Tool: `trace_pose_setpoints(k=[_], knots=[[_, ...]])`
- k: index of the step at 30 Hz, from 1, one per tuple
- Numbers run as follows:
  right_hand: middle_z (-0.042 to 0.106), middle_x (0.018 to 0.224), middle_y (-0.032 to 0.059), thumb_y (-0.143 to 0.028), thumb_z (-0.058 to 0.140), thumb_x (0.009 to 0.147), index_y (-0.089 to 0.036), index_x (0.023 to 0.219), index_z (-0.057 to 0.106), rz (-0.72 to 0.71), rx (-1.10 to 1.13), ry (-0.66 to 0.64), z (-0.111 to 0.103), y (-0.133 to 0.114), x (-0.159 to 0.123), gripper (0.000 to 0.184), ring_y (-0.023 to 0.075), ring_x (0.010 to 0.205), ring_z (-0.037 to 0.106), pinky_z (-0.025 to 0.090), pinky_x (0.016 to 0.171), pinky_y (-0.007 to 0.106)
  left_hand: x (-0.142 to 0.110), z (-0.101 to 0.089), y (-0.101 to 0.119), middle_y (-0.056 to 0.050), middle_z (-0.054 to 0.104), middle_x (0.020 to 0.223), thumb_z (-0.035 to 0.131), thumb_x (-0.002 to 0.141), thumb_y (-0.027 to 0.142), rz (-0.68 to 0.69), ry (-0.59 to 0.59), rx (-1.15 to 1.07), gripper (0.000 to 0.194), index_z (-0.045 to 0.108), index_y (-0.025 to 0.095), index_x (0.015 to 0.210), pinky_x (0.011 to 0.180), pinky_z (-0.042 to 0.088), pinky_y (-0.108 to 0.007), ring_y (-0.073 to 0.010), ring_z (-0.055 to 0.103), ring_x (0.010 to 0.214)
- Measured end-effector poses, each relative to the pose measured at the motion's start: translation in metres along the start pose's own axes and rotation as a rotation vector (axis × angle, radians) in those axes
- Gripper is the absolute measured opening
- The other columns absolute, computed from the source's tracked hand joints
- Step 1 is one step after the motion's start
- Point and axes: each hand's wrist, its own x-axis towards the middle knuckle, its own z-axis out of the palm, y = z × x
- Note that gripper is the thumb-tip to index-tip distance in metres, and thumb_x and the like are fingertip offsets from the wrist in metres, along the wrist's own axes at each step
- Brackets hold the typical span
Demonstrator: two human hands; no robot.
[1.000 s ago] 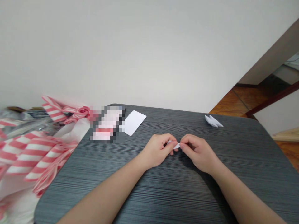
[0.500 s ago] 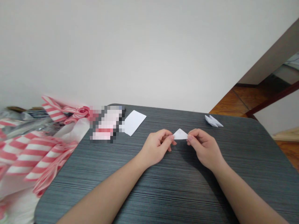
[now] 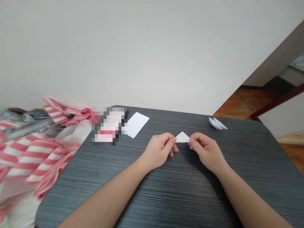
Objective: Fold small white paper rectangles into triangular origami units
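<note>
A small white folded paper triangle (image 3: 182, 138) is stretched between my two hands above the dark table, its point facing away from me. My left hand (image 3: 161, 148) pinches its left corner between thumb and fingers. At the right corner, the thumb and fingers of my right hand (image 3: 205, 149) are closed on the same paper. Fingertips cover both corners. Farther back on the right lies a folded white paper piece (image 3: 217, 123) with pointed ends. A flat white stack or sheet of paper (image 3: 138, 124) lies to the left, beyond my left hand.
A pixelated phone-like object (image 3: 110, 125) lies at the table's back left, beside the white paper. The dark wood-grain table (image 3: 152, 202) meets a pale wall (image 3: 152, 57). Red-and-white striped cloth (image 3: 35, 155) is heaped off the left edge. Wooden floor (image 3: 234, 103) shows at the right.
A second ago the paper was mostly hidden with my hands close together. My hands moved apart, and the paper triangle came into view. Since half a second ago it has barely shifted.
</note>
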Motion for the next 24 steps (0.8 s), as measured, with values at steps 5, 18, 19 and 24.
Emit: trace_pose_setpoints(k=[5,18,19,24], knots=[[0.059,0.071,-0.0007,-0.025,0.057,0.092,-0.02,0.076,0.061,-0.017,-0.024,-0.016,-0.0014,0.0026,0.0011,0.017,0.0162,0.068,0.055,0.042,0.068,0.029,0.0005,0.0011,-0.0022,0.0,0.068,0.063,0.045,0.099,0.035,-0.008,-0.003,0.011,0.034,0.063,0.017,0.077,0.056,0.046,-0.021,-0.0104,0.061,0.051],[0.06,0.07,-0.0005,-0.027,0.054,0.094,-0.02,0.076,0.059,-0.011,-0.037,0.019,-0.0014,-0.0013,-0.0004,0.02,0.016,0.068,0.056,0.042,0.068,0.029,-0.0003,0.001,-0.0004,0.001,0.067,0.066,0.047,0.098,0.036,-0.004,0.041,-0.01,0.03,0.06,0.017,0.078,0.054,0.045,-0.021,-0.0096,0.059,0.051],[0.06,0.07,-0.0004,-0.027,0.054,0.094,-0.02,0.076,0.059,-0.015,-0.044,0.022,-0.0017,-0.0009,-0.0006,0.02,0.016,0.068,0.056,0.042,0.068,0.029,-0.0002,0.0011,-0.0005,0.002,0.068,0.066,0.048,0.097,0.036,-0.008,0.05,-0.02,0.029,0.059,0.018,0.078,0.052,0.044,-0.02,-0.0095,0.059,0.051],[0.06,0.071,0.0,-0.026,0.054,0.095,-0.02,0.076,0.059,-0.042,-0.051,0.026,-0.0021,-0.0023,-0.0011,0.02,0.0163,0.068,0.055,0.042,0.069,0.029,-0.0006,0.0,0.0001,0.002,0.067,0.063,0.047,0.097,0.034,0.006,0.051,0.018,0.031,0.059,0.017,0.074,0.055,0.045,-0.021,-0.0095,0.059,0.051]])
